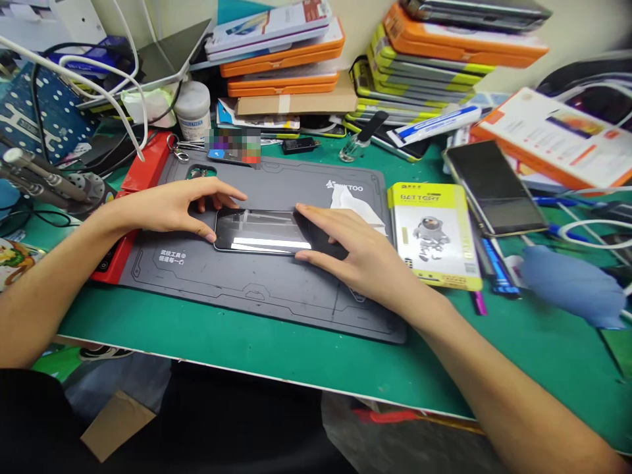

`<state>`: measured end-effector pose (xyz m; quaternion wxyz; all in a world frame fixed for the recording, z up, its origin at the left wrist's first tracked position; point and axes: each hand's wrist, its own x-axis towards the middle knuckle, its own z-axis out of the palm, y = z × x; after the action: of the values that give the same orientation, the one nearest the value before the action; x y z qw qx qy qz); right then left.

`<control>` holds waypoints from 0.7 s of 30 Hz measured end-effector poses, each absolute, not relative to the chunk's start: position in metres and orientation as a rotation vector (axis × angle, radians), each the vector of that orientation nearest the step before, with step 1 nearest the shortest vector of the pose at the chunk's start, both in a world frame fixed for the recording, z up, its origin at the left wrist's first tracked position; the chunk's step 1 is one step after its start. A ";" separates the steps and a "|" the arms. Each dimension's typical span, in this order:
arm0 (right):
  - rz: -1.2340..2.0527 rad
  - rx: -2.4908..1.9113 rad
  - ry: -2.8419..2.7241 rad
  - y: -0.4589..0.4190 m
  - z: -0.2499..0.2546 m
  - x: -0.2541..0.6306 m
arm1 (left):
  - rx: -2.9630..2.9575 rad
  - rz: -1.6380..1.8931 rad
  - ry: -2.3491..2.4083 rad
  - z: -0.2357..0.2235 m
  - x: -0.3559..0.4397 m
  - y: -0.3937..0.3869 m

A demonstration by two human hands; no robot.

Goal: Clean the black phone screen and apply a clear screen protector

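Closest in is the front edge of the green bench (pixel 276 352), with the person's dark clothing (pixel 237 415) just beyond it. A sloppy pull toward the body could end in a drop there, though some bench lies between that edge and the grey mat (pixel 296 289).

The left forearm (pixel 69 263) passes by the red unit (pixel 111 263) at the mat's left end, so a careless wrist could bump it; can't tell if they're touching.

Now the black phone (pixel 261 227): it's on the mat, lengthwise left to right, glossy face up. The right hand (pixel 365 253) straddles its right part, thumb and forefinger on opposite long edges, looks like a light pinch. The left hand (pixel 172 201) is loosely spread, thumb at the phone's left end, fingers curled by the far edge; can't tell if it's really gripping. That's the worry imo: uneven hold, and the thing could pivot or twist. Bare fingertips could smear the glass too.

The crumpled white wipe (pixel 355 204) sits just past the right hand, and a wide swing of that arm could knock the yellow battery box (pixel 432 237).

Farther back, clipping the black-capped glass bottle (pixel 349 150) could mean a spill. Behind that, the orange boxes (pixel 284 56) are stacked kinda unevenly, so a hard bench jolt could send some sliding.
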<state>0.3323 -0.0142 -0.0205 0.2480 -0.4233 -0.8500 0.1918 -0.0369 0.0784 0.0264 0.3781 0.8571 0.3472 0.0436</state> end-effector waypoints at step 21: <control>0.472 -1.133 -2.321 -0.015 -0.025 0.331 | 2.191 0.097 0.883 0.029 -0.035 0.076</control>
<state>0.3306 -0.0147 -0.0254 0.2553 -0.4172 -0.8547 0.1738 -0.0354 0.0764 0.0290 0.3787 0.8577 0.3458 0.0380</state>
